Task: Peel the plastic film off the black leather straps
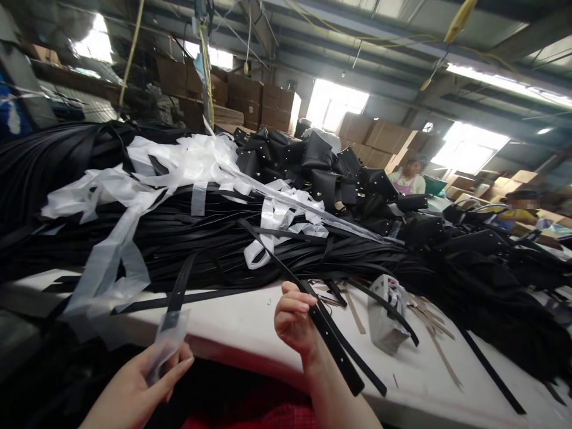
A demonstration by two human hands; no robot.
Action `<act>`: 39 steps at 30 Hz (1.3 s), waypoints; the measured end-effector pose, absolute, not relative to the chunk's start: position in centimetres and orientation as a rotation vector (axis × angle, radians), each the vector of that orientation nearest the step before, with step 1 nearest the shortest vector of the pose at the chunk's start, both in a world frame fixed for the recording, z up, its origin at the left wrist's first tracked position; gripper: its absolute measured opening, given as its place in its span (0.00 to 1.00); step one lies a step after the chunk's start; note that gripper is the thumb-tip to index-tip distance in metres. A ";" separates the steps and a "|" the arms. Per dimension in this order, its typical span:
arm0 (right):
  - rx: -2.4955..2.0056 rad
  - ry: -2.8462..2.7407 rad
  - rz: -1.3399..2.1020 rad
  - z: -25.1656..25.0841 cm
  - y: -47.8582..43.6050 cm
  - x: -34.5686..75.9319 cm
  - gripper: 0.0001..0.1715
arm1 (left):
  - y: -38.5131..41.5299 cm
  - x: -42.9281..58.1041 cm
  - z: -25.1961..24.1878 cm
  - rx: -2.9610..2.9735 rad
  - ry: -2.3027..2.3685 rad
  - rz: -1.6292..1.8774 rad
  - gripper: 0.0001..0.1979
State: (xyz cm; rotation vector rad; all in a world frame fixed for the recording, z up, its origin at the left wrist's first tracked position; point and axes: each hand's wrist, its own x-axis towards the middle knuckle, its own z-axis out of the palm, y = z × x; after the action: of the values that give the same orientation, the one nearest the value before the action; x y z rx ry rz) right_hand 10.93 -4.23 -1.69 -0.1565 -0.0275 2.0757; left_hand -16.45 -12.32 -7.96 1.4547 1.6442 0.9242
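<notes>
My left hand (145, 378) is closed at the lower left, thumb against fingers, around a clear plastic sleeve (175, 329). The end of a black strap with small holes (181, 280) reaches into the sleeve's top; its far end runs into the pile. My right hand (292, 316) is closed by the table edge, fingers curled on a black belt strap (335, 342) with a row of holes. This strap slants from the pile down across my wrist, its tip hanging free. A second strap end lies just beside it. White plastic sleeves (183, 161) are heaped over the straps.
A long pile of black straps (214, 220) crosses the white table (250, 310). Black bags (317, 152) are heaped behind. A grey-white box (388, 316) and loose strips stand at right. Cardboard boxes (245, 98) and two people (409, 179) are farther back.
</notes>
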 end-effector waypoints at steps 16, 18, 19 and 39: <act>-0.074 0.126 2.350 -10.1 -10.8 9.1 0.23 | -5.4 -1.0 -4.5 1.096 1.293 0.972 0.23; -0.004 0.083 2.470 -9.2 -10.8 9.8 0.23 | -5.0 -0.4 -4.9 1.151 1.336 0.995 0.22; 0.011 0.026 2.518 -8.7 -10.7 10.2 0.23 | -4.8 -0.3 -5.1 1.174 1.354 0.998 0.21; -0.436 -0.483 2.371 -8.5 -10.7 12.4 0.49 | -4.4 -1.6 -5.0 1.234 1.486 1.032 0.17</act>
State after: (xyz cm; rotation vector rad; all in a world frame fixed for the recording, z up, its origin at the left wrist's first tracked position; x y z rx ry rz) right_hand 12.35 -10.66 -8.52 -0.4356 -0.4833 2.3709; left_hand -1.59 -4.36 -5.02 1.2340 1.4865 1.0324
